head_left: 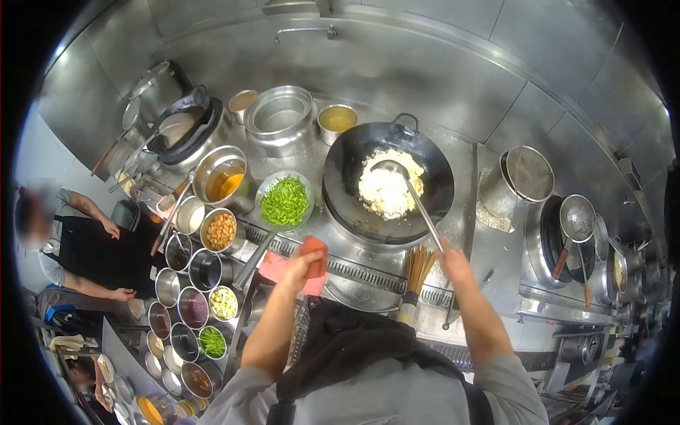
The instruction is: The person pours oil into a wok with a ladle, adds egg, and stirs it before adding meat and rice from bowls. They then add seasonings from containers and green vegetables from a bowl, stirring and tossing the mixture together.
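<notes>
My right hand (454, 263) is closed around the long handle of a metal ladle (423, 210). The ladle's bowl rests in pale yellow-white, grainy food that looks like rice with egg (386, 195), inside a black wok (347, 159) on the stove. Left of the wok's near side, my left hand (303, 266) grips a folded pinkish-red cloth (312, 285). A bowl of chopped greens (284, 201) stands beyond the cloth. Close to my right hand, a bamboo brush (419, 269) stands upright at the stove's front edge.
Several metal pots of ingredients (193, 306) crowd the left side. Behind the greens are a large steel pot (279, 117) and a cup of yellowish liquid (337, 120). A strainer (530, 174) sits over a pot at right. A person in a black apron (99, 248) stands far left.
</notes>
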### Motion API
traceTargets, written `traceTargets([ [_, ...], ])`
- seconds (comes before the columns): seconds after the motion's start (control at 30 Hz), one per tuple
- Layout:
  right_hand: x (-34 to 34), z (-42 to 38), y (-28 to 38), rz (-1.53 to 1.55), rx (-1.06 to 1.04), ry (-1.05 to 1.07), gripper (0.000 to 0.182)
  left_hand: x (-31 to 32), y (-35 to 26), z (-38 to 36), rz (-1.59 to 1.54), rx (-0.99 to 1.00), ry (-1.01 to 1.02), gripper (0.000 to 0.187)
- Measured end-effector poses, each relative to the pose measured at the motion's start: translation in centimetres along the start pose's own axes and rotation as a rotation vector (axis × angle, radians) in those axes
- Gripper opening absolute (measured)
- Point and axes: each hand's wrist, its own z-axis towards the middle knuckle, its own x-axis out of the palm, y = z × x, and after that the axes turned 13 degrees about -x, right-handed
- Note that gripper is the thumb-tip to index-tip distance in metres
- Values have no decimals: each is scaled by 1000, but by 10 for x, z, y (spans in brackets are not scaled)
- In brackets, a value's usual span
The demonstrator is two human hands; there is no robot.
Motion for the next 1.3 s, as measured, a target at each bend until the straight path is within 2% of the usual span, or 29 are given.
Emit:
traceTargets([
  [0.07, -22, 9, -8, -25, -196, -11, 49, 10, 6, 22, 279, 155, -144, 38],
  [0.1, -36, -4, -1, -80, -246, -93, 51, 14, 6, 23, 246, 166, -121, 38],
  [0.2, -40, -30, 3, 102, -231, -151, 52, 29, 3, 13, 147, 119, -94, 40],
  [0.23, -27, -32, 0, 98, -232, -140, 53, 36, 4, 16, 146, 117, -91, 40],
  [0.27, -15, -28, -3, 94, -229, -141, 53, 45, 0, 22, 120, 20, -132, 39],
  [0.3, -4, -23, -3, 38, -206, -82, 53, 54, -1, 30, 93, -76, -172, 40],
  [0.33, 3, -21, -7, -18, -184, -24, 54, 64, -1, 40, 90, -75, -166, 40],
  [0.43, -16, -26, 13, 44, -177, -10, 54, 90, 1, 73, 163, -167, -146, 41],
  [0.5, -14, -24, 24, 69, -144, -16, 54, 108, 3, 91, 147, -233, -124, 33],
  [0.57, 10, -17, 29, 81, -140, -142, 52, 113, 11, 109, 145, -164, -133, 30],
  [0.6, 16, -7, 41, 57, -63, -66, 54, 113, 18, 113, 152, -103, -158, 28],
  [0.7, 26, -3, 53, -64, -175, -26, 55, 116, 18, 107, 63, -122, -169, 27],
  [0.77, 14, -30, 51, -100, -319, 31, 57, 117, 17, 107, 15, -125, -191, 27],
  [0.83, -1, -56, 26, -92, -265, 139, 56, 119, 13, 104, -59, -196, -164, 31],
  [0.87, -5, -72, 5, -59, -265, 97, 55, 116, 13, 107, -56, -206, -167, 31],
  [0.93, -15, -89, -21, -30, -254, 71, 55, 111, 20, 113, -68, -81, -17, 34],
  [0.97, -19, -93, -27, -39, -220, 37, 56, 109, 22, 116, -61, -102, 3, 34],
  [1.03, -30, -117, -36, -53, -170, 19, 57, 116, 29, 103, -99, -31, -73, 32],
  [1.1, -61, -151, -36, -71, -279, -98, 57, 124, 35, 59, -116, -42, -108, 32],
  [1.17, -107, -198, -22, -36, -209, -25, 54, 122, 37, -16, -205, -63, -15, 27],
  [1.27, -115, -204, -14, 92, -171, 78, 49, 143, 18, -43, -253, -78, -138, 16],
  [1.3, -109, -187, -7, 87, -196, 94, 48, 115, 27, -1, -233, -69, 198, 12],
])
